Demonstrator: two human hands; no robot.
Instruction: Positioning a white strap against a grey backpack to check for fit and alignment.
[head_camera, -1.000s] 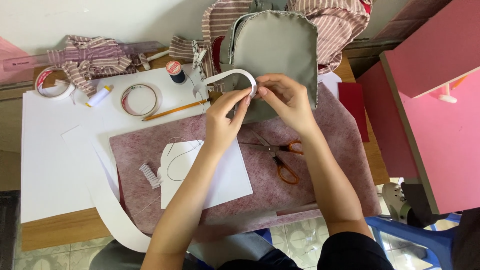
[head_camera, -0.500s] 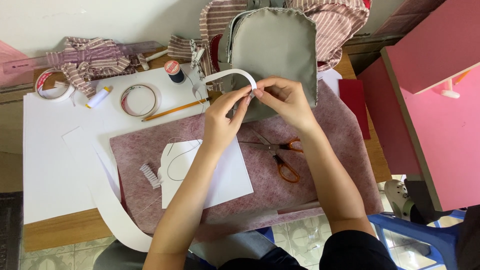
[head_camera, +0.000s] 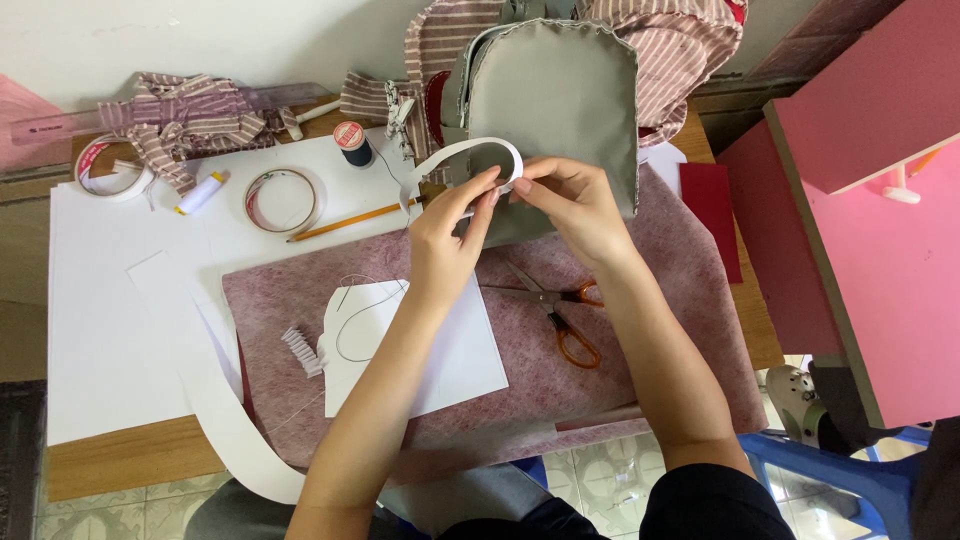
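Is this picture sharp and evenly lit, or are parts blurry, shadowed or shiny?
Head view: soft, even daylight, with no harsh glare; the white paper strip between the left hand and right hand is crisp; only faint shadows lie under the forearms on the pink felt; the scissors are in focus; edges bend slightly at the frame corners.

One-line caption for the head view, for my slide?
Left hand and right hand bend a white paper strip over a grey fabric piece.
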